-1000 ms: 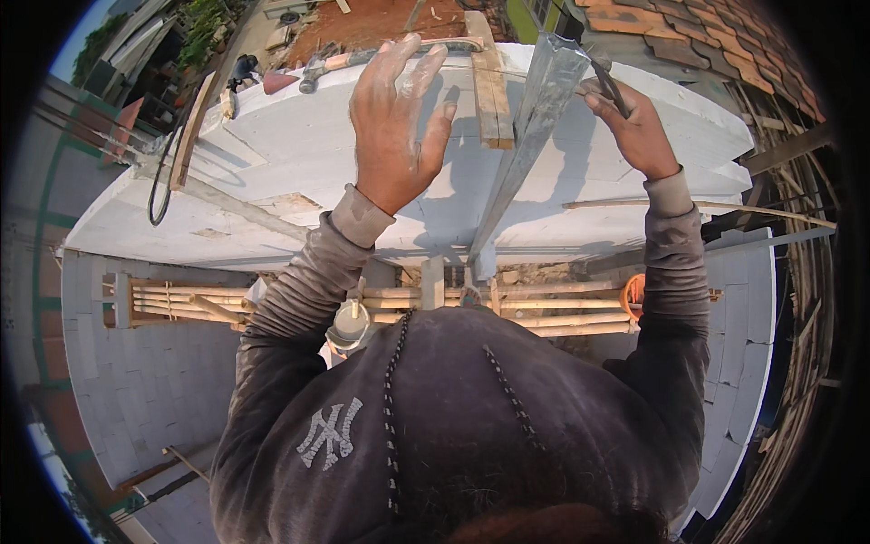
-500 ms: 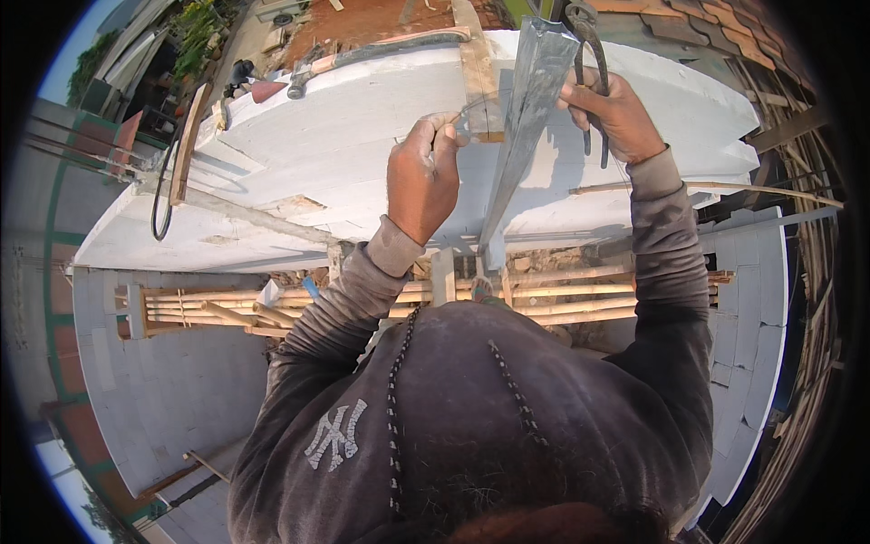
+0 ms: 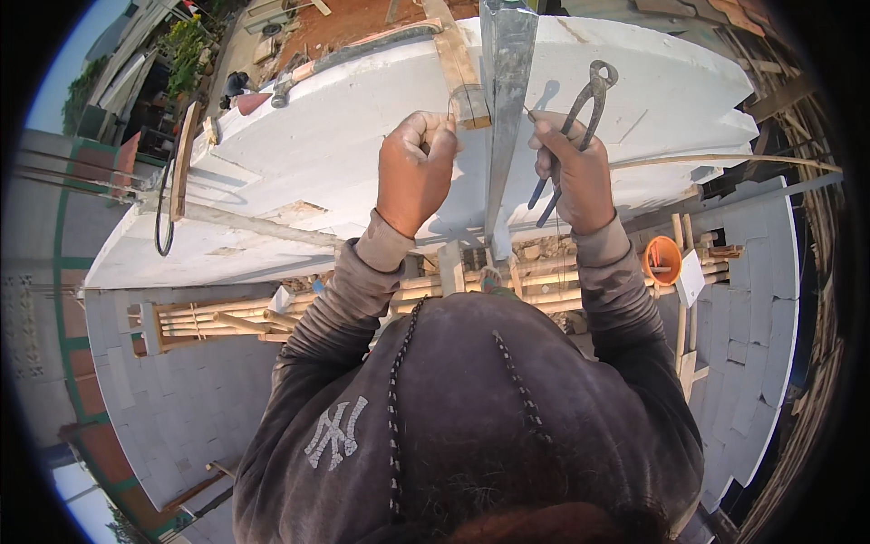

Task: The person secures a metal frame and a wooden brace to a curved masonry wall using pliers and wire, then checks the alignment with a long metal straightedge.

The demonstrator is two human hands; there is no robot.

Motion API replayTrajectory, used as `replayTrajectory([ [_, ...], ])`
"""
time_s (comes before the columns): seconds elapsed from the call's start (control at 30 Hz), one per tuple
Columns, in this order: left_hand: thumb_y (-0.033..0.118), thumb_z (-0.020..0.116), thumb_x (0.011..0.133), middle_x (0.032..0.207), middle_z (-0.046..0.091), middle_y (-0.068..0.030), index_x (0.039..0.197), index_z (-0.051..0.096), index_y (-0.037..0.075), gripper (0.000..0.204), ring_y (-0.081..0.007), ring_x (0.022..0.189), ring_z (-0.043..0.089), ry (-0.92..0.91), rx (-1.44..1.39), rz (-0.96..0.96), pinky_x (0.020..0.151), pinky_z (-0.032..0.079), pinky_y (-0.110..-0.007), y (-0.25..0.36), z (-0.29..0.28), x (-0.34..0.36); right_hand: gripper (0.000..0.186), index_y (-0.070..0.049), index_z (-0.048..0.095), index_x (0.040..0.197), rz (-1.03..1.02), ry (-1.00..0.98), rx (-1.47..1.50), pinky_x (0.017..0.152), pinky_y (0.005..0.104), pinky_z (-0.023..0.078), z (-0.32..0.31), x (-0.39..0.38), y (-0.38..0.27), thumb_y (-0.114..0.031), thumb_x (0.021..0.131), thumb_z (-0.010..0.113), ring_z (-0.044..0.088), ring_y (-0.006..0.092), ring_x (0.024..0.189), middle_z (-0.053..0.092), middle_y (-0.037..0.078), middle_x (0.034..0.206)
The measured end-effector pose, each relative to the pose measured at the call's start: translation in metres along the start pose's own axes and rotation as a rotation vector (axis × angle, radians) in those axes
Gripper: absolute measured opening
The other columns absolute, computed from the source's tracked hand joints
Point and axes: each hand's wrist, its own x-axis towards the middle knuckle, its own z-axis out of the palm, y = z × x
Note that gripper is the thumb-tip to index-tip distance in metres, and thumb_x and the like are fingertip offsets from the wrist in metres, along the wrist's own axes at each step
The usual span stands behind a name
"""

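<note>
A: Entries from the left, please.

B: Item one: black cable loop (image 3: 164,210), hanging on a wooden plank (image 3: 185,156) at the left end of the white curved slab (image 3: 317,154). Count: one loop, one plank.

A: Next along?

B: Left hand (image 3: 416,169), one, clenched into a fist at the foot of a wooden batten (image 3: 456,60) that runs up over the slab. What the fist pinches is too small to tell; a thin wire seems to show at the batten's lower end.

A: Centre?

B: Grey metal channel (image 3: 504,100), one, standing upright between the two hands, close against the slab face.

A: And right of it?

B: Right hand (image 3: 573,170), one, fingers closed around the handles of a pair of dark pincers (image 3: 576,118). The pincer head points up and right, clear of the channel, over the white slab. A thin wire appears to run from this hand toward the channel; I cannot tell where it ends.

A: Containers?

B: One: an orange bucket (image 3: 662,260), lower right, standing by the bamboo poles (image 3: 299,308) of the scaffold below. Its mouth faces the camera; contents cannot be made out. A white card (image 3: 691,276) sits just beside it.

A: Anything further?

B: Grey block wall (image 3: 752,335), far right, below the slab.
</note>
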Motion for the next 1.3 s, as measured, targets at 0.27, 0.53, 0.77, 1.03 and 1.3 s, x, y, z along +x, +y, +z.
replayTrajectory([
  [0.27, 0.017, 0.061, 0.103, 0.08, 0.072, -0.0063, 0.1, 0.069, -0.004, 0.023, -0.0097, 0.071, 0.063, -0.067, 0.057, 0.011, 0.066, 0.052, -0.026, 0.0, -0.01, 0.006, 0.031, 0.003, 0.067, 0.125, -0.052, 0.091, 0.142, 0.056, 0.023, 0.044, 0.027, -0.016, 0.025, -0.013, 0.099, 0.068, 0.056, 0.0075, 0.064, 0.07, 0.007, 0.086],
  [0.53, 0.019, 0.059, 0.106, 0.087, 0.07, -0.0045, 0.11, 0.067, -0.002, 0.023, -0.0095, 0.079, 0.062, -0.056, -0.18, -0.023, 0.074, 0.051, -0.026, -0.017, -0.002, 0.004, 0.029, 0.0, 0.071, 0.12, -0.162, 0.001, -0.138, 0.056, 0.0214, 0.04, -0.003, 0.021, 0.008, -0.018, 0.098, 0.07, 0.05, 0.005, 0.063, 0.068, 0.004, 0.084],
  [0.77, 0.015, 0.055, 0.106, 0.094, 0.072, -0.0082, 0.117, 0.058, -0.001, 0.019, -0.0126, 0.085, 0.066, -0.107, -0.361, -0.054, 0.077, 0.053, -0.028, -0.028, 0.011, -0.005, 0.031, -0.001, 0.072, 0.119, -0.149, -0.148, -0.25, 0.056, 0.0197, 0.037, -0.004, 0.051, -0.016, -0.024, 0.097, 0.072, 0.048, 0.0035, 0.064, 0.065, 0.0, 0.083],
  [1.03, 0.009, 0.057, 0.103, 0.102, 0.07, -0.0162, 0.133, 0.042, -0.004, 0.036, -0.0161, 0.082, 0.069, 0.013, -0.406, -0.043, 0.073, 0.055, -0.027, -0.005, 0.024, -0.012, 0.035, 0.002, 0.069, 0.12, -0.117, -0.207, -0.159, 0.057, 0.0226, 0.039, 0.0, 0.056, -0.01, -0.023, 0.097, 0.073, 0.05, 0.0056, 0.065, 0.064, 0.003, 0.085],
  [1.3, 0.01, 0.06, 0.103, 0.108, 0.069, -0.0154, 0.133, 0.053, -0.008, 0.036, -0.0173, 0.082, 0.072, 0.109, -0.297, 0.009, 0.07, 0.057, -0.027, -0.002, 0.026, -0.017, 0.045, 0.004, 0.061, 0.129, -0.17, -0.265, -0.011, 0.061, 0.0233, 0.041, 0.001, 0.031, 0.003, -0.011, 0.09, 0.078, 0.051, 0.0061, 0.071, 0.063, 0.002, 0.094],
])
